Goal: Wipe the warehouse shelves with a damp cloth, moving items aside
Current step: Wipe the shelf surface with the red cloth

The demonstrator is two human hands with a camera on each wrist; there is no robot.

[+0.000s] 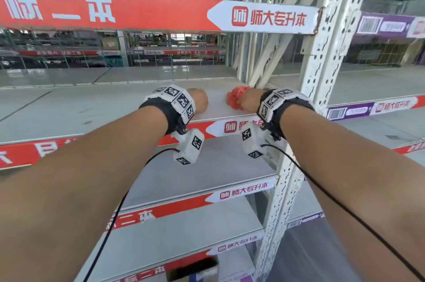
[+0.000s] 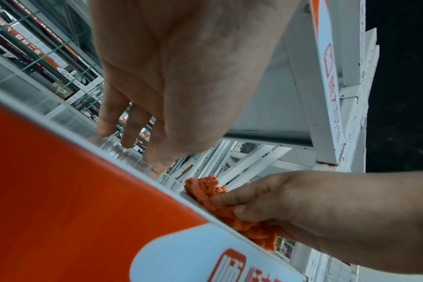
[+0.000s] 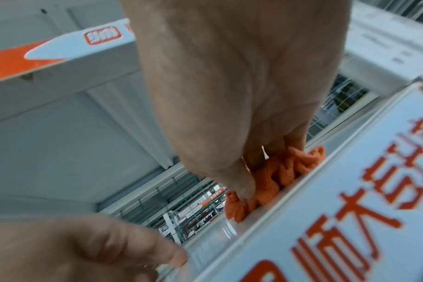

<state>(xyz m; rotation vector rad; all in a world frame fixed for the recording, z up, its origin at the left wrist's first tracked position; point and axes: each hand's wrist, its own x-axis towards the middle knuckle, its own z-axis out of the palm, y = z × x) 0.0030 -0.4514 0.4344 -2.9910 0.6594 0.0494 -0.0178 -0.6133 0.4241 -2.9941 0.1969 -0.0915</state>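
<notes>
An orange-red cloth [image 1: 236, 97] lies bunched on the grey shelf [image 1: 110, 107], close to its front edge and near the white upright post [image 1: 322, 63]. My right hand [image 1: 249, 100] grips the cloth [image 2: 205, 189] between thumb and fingers and holds it down on the shelf; in the right wrist view the fingertips [image 3: 248, 188] dig into the cloth [image 3: 283, 169]. My left hand [image 1: 198, 100] is a short way to the left of it, holding nothing. Its fingers [image 2: 109, 122] hang loosely curled, with the tips at the shelf surface [image 3: 213, 240].
Red and white label strips [image 1: 241, 126] run along the shelf fronts. Lower shelves [image 1: 207, 166] step down below my arms, with a dark box [image 1: 193, 270] at the bottom. Green wire mesh [image 1: 138, 56] closes the back. Another bay [image 1: 379, 84] lies right of the post.
</notes>
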